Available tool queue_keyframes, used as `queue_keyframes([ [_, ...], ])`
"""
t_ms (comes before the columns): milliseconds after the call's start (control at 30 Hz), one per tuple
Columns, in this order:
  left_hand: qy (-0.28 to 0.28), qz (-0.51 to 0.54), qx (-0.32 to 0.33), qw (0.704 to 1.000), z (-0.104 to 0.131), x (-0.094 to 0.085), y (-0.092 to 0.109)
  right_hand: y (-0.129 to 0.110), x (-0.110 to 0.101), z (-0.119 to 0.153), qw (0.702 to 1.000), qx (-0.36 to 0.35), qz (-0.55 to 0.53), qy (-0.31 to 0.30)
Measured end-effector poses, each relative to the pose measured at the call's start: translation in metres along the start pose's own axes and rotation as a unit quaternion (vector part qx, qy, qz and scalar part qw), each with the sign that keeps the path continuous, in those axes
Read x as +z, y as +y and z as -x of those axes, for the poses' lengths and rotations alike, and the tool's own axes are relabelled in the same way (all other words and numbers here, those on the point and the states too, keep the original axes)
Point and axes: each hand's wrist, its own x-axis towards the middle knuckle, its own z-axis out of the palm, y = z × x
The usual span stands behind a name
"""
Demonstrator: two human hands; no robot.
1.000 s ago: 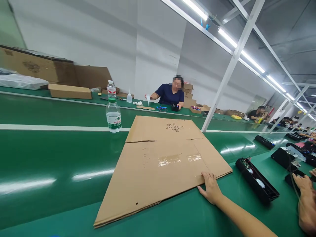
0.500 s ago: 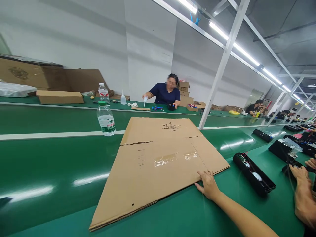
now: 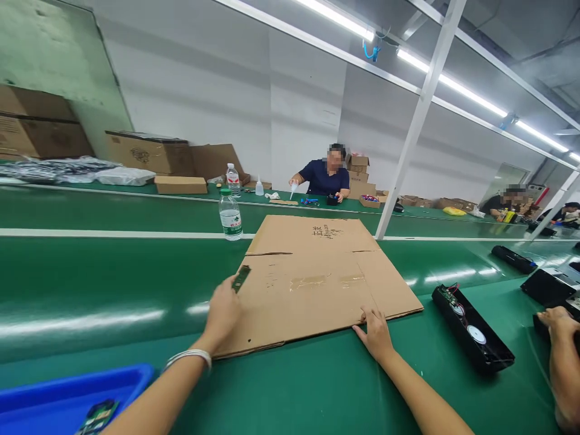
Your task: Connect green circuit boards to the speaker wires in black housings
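Note:
My left hand (image 3: pixel 224 311) is closed on one end of a small green circuit board (image 3: pixel 241 278). The board points up over the left edge of a flat cardboard sheet (image 3: pixel 312 311). My right hand (image 3: pixel 377 334) lies on the sheet's near right edge, thumb and fingers apart, with nothing clear to see in it. Dark handwriting, cuts and strips of clear tape mark the cardboard. To the right lies a long black housing (image 3: pixel 473 332), its inside exposed with two round white parts, a circuit board and red wires.
A blue tray (image 3: pixel 131 377) at the lower left holds circuit boards (image 3: pixel 97 417). Two water bottles (image 3: pixel 231 217) stand beyond the cardboard. A white post (image 3: pixel 410 139) rises behind it. Across the bench sits a co-worker (image 3: pixel 324 178); another person's hand (image 3: pixel 559 320) is at far right.
My left hand has come into view from the left, with the circuit board in it. The view has swung left, bringing in the blue tray. My right hand stays at the cardboard's edge.

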Motion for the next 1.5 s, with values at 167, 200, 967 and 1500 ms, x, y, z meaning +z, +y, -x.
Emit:
queue_keyframes([
  [167, -0.068, -0.030, 0.075, 0.994, 0.028, 0.018, 0.016, 0.005, 0.005, 0.000, 1.000, -0.004, -0.001, -0.009],
  [200, -0.073, -0.039, 0.081, 0.993, 0.029, 0.017, 0.017, 0.006, 0.005, 0.000, 1.000, -0.004, 0.003, -0.013],
  [967, -0.046, -0.074, 0.110, 0.990, 0.032, 0.020, 0.013, -0.109, 0.027, -0.012, 0.999, 0.038, 0.023, -0.003],
  [1500, -0.026, 0.011, 0.075, 0.997, 0.031, 0.014, 0.013, 0.008, -0.011, 0.015, 0.965, 0.208, 0.138, 0.076],
])
